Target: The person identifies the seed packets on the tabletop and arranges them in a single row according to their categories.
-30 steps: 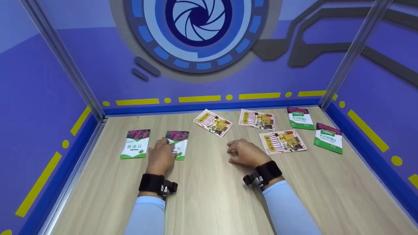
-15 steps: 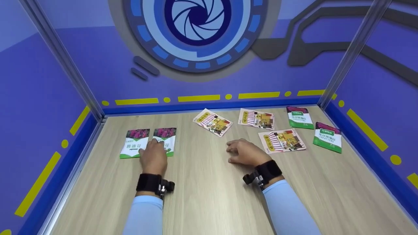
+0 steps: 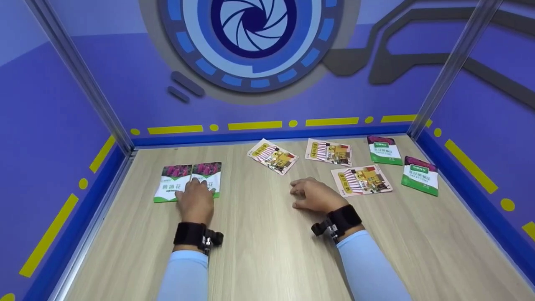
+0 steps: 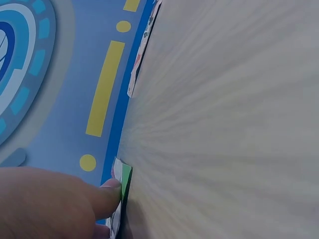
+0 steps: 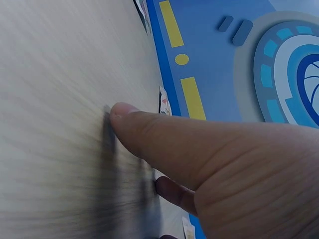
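Two green-and-white seed packets with magenta flowers lie side by side at the left of the table in the head view, their edges touching or nearly so: the left packet [image 3: 171, 184] and the right packet [image 3: 207, 170]. My left hand [image 3: 195, 202] rests its fingers on the right packet and covers its lower part; its thumb reaches toward the left packet. In the left wrist view, fingertips press on the packet [image 4: 124, 181] from above. My right hand [image 3: 316, 196] holds nothing. Its loosely bent fingers rest by the tabletop, left of a pink packet [image 3: 363, 180].
Two more pink packets with a shop drawing lie at the back, one tilted [image 3: 273, 156] and one nearly straight [image 3: 329, 152]. At the right are two green-and-white packets, a farther one [image 3: 384, 150] and a nearer one [image 3: 420, 175]. Blue walls enclose the wooden table [image 3: 259, 251].
My left hand has slid the right flower packet leftward, up against the left packet. The right hand and the other packets stay where they were.
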### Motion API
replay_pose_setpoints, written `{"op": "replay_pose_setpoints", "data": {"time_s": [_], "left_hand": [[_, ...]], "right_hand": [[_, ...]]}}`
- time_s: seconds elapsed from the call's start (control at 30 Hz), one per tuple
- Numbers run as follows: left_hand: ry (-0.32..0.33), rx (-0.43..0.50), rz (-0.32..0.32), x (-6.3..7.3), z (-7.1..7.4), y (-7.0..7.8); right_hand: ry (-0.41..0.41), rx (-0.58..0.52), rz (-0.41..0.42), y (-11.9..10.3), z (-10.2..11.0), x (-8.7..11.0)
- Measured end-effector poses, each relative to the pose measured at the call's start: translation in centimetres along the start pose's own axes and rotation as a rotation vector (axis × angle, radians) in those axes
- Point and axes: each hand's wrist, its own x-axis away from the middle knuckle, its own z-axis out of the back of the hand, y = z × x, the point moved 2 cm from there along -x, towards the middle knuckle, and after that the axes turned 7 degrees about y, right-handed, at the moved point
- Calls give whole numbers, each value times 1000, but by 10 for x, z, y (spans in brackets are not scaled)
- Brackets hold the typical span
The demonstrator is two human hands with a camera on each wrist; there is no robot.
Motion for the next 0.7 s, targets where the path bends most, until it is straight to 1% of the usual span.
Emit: {"op": "replay_pose_setpoints", "data": {"time_s": [0.3,0.5,0.63,0.7], "left_hand": [[11,23,5,0,1,-4],[1,22,8,1,0,-4],[-7,29,14,0,0,-4],[-12,31,17,0,0,-3]], "right_hand": [[0,3,4,-1,0,-3],[0,-3,0,0,-1,-3],[13,20,23,0,-2,-4],[25,30,19,0,-2,-4]]}}
